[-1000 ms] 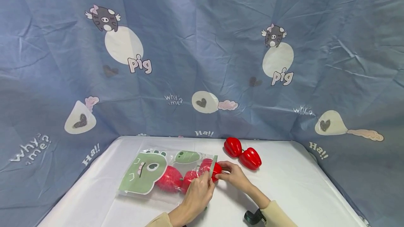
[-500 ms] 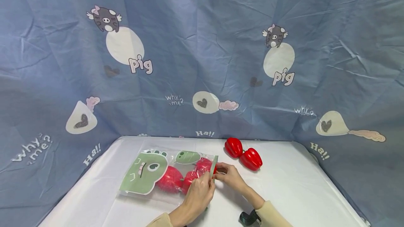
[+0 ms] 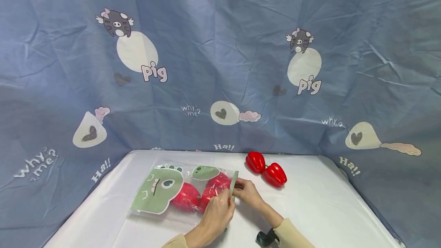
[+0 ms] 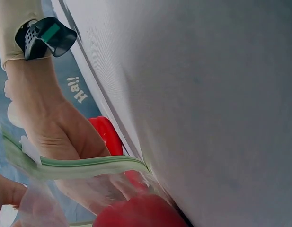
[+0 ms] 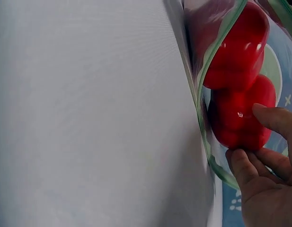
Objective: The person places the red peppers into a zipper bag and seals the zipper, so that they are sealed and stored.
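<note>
A clear zip bag [image 3: 156, 190] with a green cartoon monster print lies on the table, its green-edged mouth facing right. Several red bell peppers [image 3: 186, 197] show through its plastic. My left hand [image 3: 216, 211] pinches the near side of the bag's mouth, holding the edge up. Through the opening reaches my right hand [image 3: 249, 194], its fingers inside the bag in the left wrist view. In the right wrist view, thumb and fingers [image 5: 244, 165] hold the end of a red bell pepper [image 5: 240, 116], which sits within the mouth against another pepper [image 5: 238, 52].
Two more red bell peppers [image 3: 274, 175] lie side by side at the back of the white table [image 3: 320, 198], beyond my right hand. A blue printed cloth [image 3: 220, 68] hangs behind the table. A black wrist camera [image 3: 267, 237] sits on my right wrist.
My right hand has moved left, pushing the red bell pepper from the bag's mouth further inside. My left hand has kept its hold on the edge.
</note>
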Motion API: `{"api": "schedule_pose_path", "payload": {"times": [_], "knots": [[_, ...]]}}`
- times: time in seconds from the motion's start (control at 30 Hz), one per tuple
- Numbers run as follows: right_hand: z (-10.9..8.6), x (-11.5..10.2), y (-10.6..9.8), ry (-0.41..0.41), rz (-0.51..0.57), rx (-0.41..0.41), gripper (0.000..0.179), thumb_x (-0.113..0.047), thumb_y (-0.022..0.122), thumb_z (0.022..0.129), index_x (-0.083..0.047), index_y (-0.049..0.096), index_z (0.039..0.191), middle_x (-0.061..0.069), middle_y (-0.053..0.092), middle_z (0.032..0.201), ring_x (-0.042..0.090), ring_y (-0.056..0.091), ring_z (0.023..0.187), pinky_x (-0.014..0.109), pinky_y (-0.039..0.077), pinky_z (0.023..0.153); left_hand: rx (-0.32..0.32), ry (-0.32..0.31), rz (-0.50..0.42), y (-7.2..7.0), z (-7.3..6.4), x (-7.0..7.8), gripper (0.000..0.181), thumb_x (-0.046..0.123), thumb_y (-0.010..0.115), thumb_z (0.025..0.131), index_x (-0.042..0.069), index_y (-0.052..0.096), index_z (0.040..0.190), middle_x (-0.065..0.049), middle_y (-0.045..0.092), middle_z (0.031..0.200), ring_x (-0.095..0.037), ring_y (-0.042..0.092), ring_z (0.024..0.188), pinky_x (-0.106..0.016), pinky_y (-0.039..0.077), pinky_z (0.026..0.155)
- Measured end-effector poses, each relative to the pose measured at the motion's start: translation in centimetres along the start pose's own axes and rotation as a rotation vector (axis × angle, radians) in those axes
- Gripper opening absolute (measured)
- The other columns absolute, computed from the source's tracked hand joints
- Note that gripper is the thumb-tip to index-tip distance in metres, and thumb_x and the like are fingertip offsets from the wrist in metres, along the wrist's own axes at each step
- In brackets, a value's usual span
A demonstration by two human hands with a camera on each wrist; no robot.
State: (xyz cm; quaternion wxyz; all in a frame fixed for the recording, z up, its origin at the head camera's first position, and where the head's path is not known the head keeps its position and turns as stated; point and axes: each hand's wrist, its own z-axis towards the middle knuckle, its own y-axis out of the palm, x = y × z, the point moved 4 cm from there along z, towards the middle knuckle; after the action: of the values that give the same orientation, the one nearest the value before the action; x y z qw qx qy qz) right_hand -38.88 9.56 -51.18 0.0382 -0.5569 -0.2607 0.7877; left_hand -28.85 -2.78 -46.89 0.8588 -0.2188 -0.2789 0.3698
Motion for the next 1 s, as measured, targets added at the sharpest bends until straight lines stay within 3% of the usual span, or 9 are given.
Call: {"api": "schedule_pose_path", "payload": {"times": [0.27,0.63,0.87,1.0], "knots": [[-0.7,-0.4,-1.1,-0.018,0.058,0.000,0.039,-0.017,0.072,0.085,0.000,0.063,0.118,0.017,0.068,0.112,0.032,0.066,0.106,0.030,0.054,0.085,-0.045,-0.019,-0.043,0.1,0.0,0.0,0.022,0.000,0.065,0.077,0.014,0.049,0.072,0.009,0.049,0.056,0.005,0.037,0.050,-0.006,0.029,0.041],[-1.7,0.1,-4.4,0.001,0.054,0.048,0.044,-0.009,0.074,0.081,0.009,0.059,0.119,0.028,0.065,0.113,0.040,0.065,0.104,0.027,0.054,0.083,-0.013,-0.024,-0.016,0.0,-0.1,0.0,0.022,0.000,0.065,0.075,0.014,0.048,0.071,0.006,0.052,0.055,0.001,0.046,0.049,-0.009,0.033,0.041],[-2.4,0.3,-6.5,0.034,0.066,0.059,0.046,-0.008,0.074,0.082,0.007,0.058,0.122,0.029,0.063,0.117,0.042,0.063,0.107,0.027,0.054,0.083,0.011,-0.015,-0.007,0.1,-0.1,-0.1,0.024,0.001,0.067,0.074,0.015,0.048,0.070,0.006,0.052,0.054,0.001,0.047,0.049,-0.009,0.033,0.041],[-2.9,0.0,-7.7,0.037,0.034,0.051,0.046,-0.013,0.075,0.081,0.003,0.060,0.122,0.028,0.063,0.118,0.040,0.063,0.107,0.025,0.054,0.082,-0.006,-0.018,-0.015,0.2,0.0,-0.1,0.023,0.001,0.066,0.075,0.015,0.048,0.070,0.006,0.053,0.055,0.002,0.047,0.049,-0.009,0.034,0.042]]}}
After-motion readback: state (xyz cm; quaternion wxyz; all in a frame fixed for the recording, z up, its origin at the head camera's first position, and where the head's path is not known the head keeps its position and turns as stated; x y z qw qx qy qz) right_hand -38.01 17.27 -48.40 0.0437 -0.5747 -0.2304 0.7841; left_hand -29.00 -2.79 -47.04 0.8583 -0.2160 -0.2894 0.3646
